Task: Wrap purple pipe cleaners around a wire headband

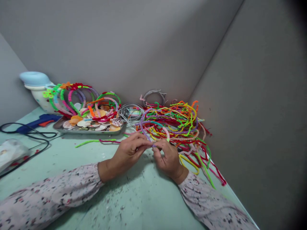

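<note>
Two bare hands meet near the middle of a pale green surface [134, 201], fingertips almost touching over a fuzzy purple strand [142, 127]. The left hand [130, 148], reaching in from the left with its fingers directed rightward, pinches the strand between thumb and fingers; the right hand [168, 158], angled up and to the left, closes thumb and forefinger on the same spot. From that pinch the strand runs up and slightly leftward, then bends right at its top, in front of a tangled heap of colored fuzzy stems [184, 119]; where its far end lies cannot be told against the heap. Beside it a curved band [165, 130] of teal, pink and light green bows away from the person, its crown toward the gray wall [134, 48] and its light green end dropping to the right hand. Being bent, the band has no single straight axis; its arch spans left to right. At left, a shallow metal tray [88, 131] holds seashells [83, 123], with colorful hoops [69, 99] standing upright over it. A green-and-magenta stem [96, 141] lies nearly crosswise just before the tray, while a blue glue gun [35, 123] rests left of it.
</note>
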### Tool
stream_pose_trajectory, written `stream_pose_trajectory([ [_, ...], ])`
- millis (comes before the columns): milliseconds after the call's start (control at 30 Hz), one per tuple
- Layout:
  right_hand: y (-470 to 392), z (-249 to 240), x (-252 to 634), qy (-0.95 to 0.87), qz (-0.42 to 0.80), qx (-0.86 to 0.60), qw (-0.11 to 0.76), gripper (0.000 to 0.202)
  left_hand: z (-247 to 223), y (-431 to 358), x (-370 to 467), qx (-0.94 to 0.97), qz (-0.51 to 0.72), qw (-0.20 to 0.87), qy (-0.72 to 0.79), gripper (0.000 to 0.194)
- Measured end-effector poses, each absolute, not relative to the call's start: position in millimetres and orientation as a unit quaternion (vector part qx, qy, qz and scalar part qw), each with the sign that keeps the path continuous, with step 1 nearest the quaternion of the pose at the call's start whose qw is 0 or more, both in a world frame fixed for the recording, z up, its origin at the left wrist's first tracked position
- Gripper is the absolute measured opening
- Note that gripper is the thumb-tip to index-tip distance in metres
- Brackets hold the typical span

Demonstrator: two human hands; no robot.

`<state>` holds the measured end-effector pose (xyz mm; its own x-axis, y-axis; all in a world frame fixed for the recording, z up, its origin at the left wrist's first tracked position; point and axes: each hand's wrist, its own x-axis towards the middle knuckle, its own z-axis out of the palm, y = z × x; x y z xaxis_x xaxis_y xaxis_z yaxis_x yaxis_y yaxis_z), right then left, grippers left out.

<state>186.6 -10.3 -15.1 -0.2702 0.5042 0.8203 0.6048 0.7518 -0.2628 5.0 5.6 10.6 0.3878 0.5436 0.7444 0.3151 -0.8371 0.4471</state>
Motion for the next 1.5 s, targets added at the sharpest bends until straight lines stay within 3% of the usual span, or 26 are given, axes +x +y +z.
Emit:
stream_pose_trajectory([
  [1500, -9.0, -15.7, 190.9, -0.820, -0.077, -0.344, 0.450, 0.010, 11.5, 4.4, 5.1, 0.865, 0.341, 0.171, 0.324, 0.016],
])
